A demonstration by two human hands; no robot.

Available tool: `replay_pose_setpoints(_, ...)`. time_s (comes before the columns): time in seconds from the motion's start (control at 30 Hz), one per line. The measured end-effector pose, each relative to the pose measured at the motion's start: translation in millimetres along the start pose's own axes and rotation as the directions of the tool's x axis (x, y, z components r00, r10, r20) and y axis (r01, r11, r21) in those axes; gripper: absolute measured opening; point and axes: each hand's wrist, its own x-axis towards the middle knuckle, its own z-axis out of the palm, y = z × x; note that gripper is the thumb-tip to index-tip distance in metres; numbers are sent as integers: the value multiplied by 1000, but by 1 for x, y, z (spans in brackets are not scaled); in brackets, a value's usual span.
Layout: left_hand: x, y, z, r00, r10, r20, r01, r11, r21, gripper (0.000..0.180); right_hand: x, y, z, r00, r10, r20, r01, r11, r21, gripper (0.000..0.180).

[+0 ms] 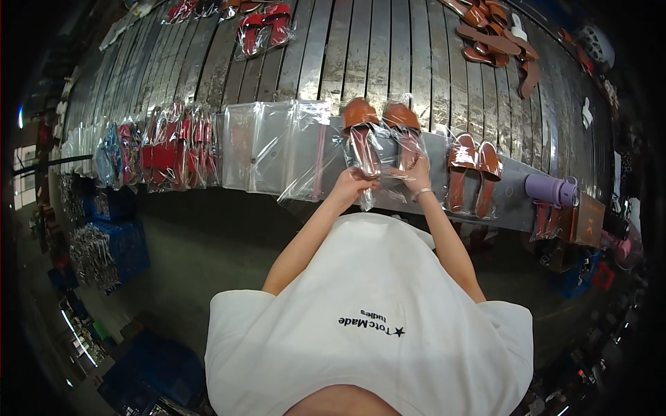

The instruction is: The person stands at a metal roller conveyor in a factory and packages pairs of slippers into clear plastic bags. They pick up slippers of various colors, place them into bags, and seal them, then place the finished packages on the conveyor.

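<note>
A pair of brown slide sandals [360, 114] lies in a clear plastic bag [367, 200] on the grey ledge in front of me. The strap ends point away from me. At the bag's near end, my left hand [352, 186] pinches the plastic by the left sandal's heel. My right hand [418, 175] is closed on the bag beside the other heel, its fingertips partly hidden by shiny film. Just to the right lies another pair of brown sandals [463, 157] in clear film. A stack of flat clear bags [267, 149] sits left of my hands.
Beyond the ledge runs a slatted metal conveyor [388, 48]. Loose brown sandals [489, 43] and bagged red sandals [266, 29] rest on it. Packed red sandals [177, 145] line the ledge's left side. A purple tumbler [550, 189] and a cardboard box [590, 220] stand at right.
</note>
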Motion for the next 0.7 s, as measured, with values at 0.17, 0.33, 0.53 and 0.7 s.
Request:
replay_pose_setpoints(0.17, 24, 1, 16, 982, -16, -186, 28, 998, 62, 26, 18, 5, -2, 957, -273, -98, 256, 954, -158, 85)
replay_pose_setpoints(0.33, 21, -16, -8, 918, 49, -394, -48, 999, 13, 24, -5, -36, 11, 878, -474, 72, 391, 621, -680, 44)
replay_pose_setpoints(0.53, -16, -2, -6, 919, -44, -392, 163, 948, 275, 30, -38, -36, 55, 638, -495, 590, 735, 620, -275, 20)
replay_pose_setpoints(0.7, -35, 15, -16, 886, 32, -463, 57, 982, 178, 31, -85, -6, -46, 730, -262, 631, 589, 709, -388, 20)
